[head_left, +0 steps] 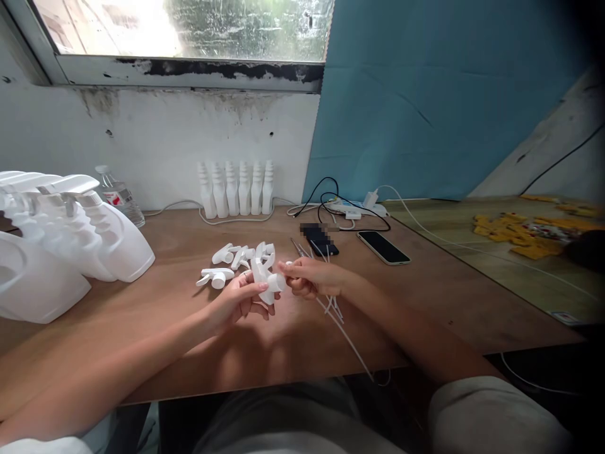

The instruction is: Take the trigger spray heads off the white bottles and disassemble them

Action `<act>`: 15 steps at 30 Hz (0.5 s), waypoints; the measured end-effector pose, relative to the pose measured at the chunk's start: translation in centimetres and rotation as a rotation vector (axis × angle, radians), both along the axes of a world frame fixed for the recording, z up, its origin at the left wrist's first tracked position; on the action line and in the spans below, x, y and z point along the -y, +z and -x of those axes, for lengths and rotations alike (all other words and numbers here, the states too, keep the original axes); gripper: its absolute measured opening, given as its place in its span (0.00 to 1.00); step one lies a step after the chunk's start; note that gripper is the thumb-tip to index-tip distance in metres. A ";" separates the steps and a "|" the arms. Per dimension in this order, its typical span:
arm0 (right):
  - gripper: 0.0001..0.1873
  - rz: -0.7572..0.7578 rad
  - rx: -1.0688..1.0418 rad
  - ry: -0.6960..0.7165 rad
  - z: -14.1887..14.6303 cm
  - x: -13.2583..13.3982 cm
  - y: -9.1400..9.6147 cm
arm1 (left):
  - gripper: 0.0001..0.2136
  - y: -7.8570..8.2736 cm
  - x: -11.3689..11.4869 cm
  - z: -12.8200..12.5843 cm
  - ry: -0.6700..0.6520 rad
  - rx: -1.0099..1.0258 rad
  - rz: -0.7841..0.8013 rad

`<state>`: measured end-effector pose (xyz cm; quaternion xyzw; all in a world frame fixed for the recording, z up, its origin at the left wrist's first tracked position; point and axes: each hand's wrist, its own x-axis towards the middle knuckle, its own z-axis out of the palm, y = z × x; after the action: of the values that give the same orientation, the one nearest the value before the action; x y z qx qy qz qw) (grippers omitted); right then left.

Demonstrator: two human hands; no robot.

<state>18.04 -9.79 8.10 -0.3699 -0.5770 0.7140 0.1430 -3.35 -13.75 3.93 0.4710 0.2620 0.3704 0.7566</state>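
Trigger sprayer head (261, 275), plain white plastic with a stubby round collar (276, 283) facing right, sits near mid-frame, pinched between thumb and fingers of the left hand (246, 296); the right hand (312, 276), thumb pressed to curled forefinger, is just beside it, its contents unclear.

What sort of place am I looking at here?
Perhaps a small workshop: loose white parts on a brown table, with a row of ribbed white pieces by the stained wall.
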 end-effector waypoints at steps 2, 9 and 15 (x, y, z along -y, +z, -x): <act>0.29 -0.069 0.044 -0.075 -1.1 -1.2 -0.2 | 0.12 -0.7 0.1 0.3 -0.026 0.044 0.041; 0.17 -0.631 0.231 -0.584 -4.5 -6.8 -2.9 | 0.12 -2.2 0.5 0.5 -0.142 0.229 0.180; 0.13 -1.455 0.589 -0.256 -6.1 -8.6 -5.3 | 0.13 -2.5 0.3 0.6 -0.156 0.308 0.196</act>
<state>24.19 -1.17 2.83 -0.4207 -0.8656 0.0090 0.2714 -3.91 -14.00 1.43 0.3517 0.1410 0.3510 0.8563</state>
